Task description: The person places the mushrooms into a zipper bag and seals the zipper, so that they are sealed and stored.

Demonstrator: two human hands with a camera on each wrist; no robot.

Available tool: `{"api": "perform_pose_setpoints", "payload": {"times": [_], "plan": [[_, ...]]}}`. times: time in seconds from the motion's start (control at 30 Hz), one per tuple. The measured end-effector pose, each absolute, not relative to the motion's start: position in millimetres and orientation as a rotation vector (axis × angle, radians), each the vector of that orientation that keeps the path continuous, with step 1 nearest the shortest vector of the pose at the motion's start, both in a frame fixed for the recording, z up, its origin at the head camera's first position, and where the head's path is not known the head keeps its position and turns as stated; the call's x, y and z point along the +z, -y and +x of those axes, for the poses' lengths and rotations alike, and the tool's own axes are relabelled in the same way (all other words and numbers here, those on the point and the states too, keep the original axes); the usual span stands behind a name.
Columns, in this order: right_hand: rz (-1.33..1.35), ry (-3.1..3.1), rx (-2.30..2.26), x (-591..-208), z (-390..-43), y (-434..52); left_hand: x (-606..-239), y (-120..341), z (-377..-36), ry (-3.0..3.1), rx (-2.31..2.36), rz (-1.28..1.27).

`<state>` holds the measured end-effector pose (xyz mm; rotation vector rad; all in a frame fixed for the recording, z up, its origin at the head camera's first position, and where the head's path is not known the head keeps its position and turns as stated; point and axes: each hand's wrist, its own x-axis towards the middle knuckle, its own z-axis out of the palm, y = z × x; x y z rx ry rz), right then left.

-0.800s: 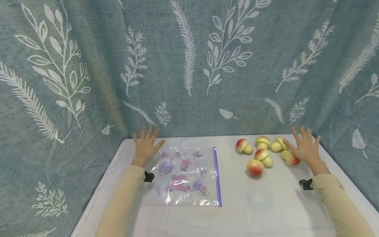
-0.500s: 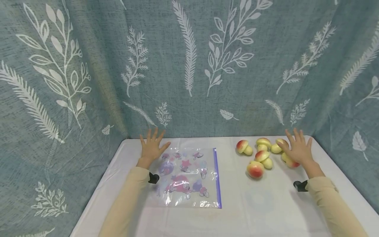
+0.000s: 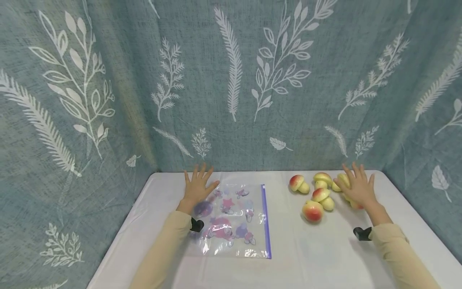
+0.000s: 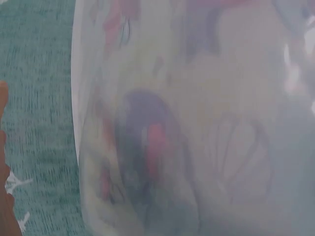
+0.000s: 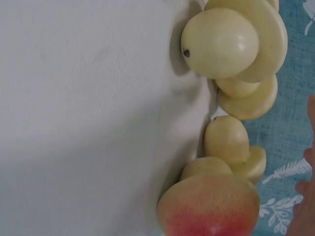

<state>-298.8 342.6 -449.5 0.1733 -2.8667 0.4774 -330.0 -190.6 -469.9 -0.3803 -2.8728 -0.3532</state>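
Note:
My left hand (image 3: 196, 189), fingers spread, is over the upper left corner of a clear zip bag (image 3: 236, 222) in the head view. The bag lies flat, printed with pink and purple cartoon figures, its purple zip strip (image 3: 266, 224) on the right. In the left wrist view the bag's plastic (image 4: 226, 88) fills most of the picture. My right hand (image 3: 359, 190) has its fingers spread over the rightmost of several toy mushrooms, partly hiding them. A red-and-yellow mushroom (image 3: 313, 211) lies nearest me. In the right wrist view a pale yellow mushroom (image 5: 221, 44) shows close up.
A white cloth (image 3: 288, 265) covers the table. A blue-green curtain (image 3: 231, 136) with white leaf prints hangs along the back and both sides. Another red-capped mushroom (image 3: 296, 182) lies at the left of the group, right of the bag.
Both hands have moved inward: the left one to the right, further over the bag, the right one to the left, over the mushrooms. The bag and mushrooms have stayed in place.

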Motion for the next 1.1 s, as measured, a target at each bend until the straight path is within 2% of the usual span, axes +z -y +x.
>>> {"api": "perform_pose_setpoints", "payload": {"times": [1.1], "plan": [[0.259, 2.676, 0.7, -461, -287, -307, -487, 126, -298, 2.889, -0.557, -0.63]]}}
